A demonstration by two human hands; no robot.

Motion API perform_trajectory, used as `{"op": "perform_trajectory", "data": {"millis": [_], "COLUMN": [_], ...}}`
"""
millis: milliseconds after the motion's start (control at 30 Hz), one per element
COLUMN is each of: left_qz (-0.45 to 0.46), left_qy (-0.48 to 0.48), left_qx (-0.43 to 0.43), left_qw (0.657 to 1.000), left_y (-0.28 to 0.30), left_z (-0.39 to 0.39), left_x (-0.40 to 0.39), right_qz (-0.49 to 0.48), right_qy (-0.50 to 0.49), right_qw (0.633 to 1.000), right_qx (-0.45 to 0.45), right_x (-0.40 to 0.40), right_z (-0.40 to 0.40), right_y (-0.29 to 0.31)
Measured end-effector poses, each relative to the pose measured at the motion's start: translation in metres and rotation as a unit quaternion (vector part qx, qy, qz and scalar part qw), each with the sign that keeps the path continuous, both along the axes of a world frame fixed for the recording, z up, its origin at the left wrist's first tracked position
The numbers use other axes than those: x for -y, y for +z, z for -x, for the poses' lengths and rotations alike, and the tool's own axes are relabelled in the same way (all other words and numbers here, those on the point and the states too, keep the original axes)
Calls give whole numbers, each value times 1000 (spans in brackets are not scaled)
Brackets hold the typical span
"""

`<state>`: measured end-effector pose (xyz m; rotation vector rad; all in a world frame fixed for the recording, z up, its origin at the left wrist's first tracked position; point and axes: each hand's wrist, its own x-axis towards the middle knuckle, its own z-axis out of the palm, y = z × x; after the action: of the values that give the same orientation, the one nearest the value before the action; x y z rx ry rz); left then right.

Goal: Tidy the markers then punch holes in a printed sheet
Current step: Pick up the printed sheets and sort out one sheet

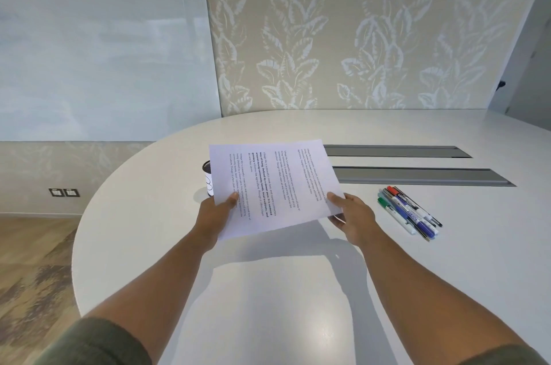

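Observation:
A printed sheet [274, 182] with several text blocks is held up above the white table [268, 290], its lines running sideways to me. My left hand [216, 217] pinches its near left corner, thumb on top. My right hand [351, 218] grips its near right corner. A bundle of several markers [410, 211], with red, green, blue and black caps, lies on the table to the right of my right hand. A black and white cup [207, 178] stands behind the sheet's left edge, mostly hidden by the paper. No hole punch is in view.
Two grey cable-tray slots [417, 176] are set into the table beyond the markers. A glass board and leaf-patterned wall stand behind the table. Wooden floor shows at the left, past the table's rounded edge.

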<state>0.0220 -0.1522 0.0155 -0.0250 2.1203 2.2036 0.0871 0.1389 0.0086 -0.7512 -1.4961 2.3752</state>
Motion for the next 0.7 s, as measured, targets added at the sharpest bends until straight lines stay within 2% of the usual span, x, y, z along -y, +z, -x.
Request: {"op": "perform_trajectory", "data": {"millis": [133,333,467,700], "left_qz": [-41,-66,-91,-123], "left_qy": [3,36,50,50], "left_qx": [16,48,65,144], "left_qw": [999,996,992,981], "left_y": [2,1,0,7], "left_z": [-3,-3,-2,-5], "left_x": [-11,-37,-52,-83], "right_qz": [85,111,80,-24], "right_qy": [-9,9,21,5], "right_qw": [996,991,994,998], "right_qx": [-39,-75,-74,-65], "right_x": [8,21,25,26], "right_z": [4,11,14,19], "right_y": [5,10,10,10]}}
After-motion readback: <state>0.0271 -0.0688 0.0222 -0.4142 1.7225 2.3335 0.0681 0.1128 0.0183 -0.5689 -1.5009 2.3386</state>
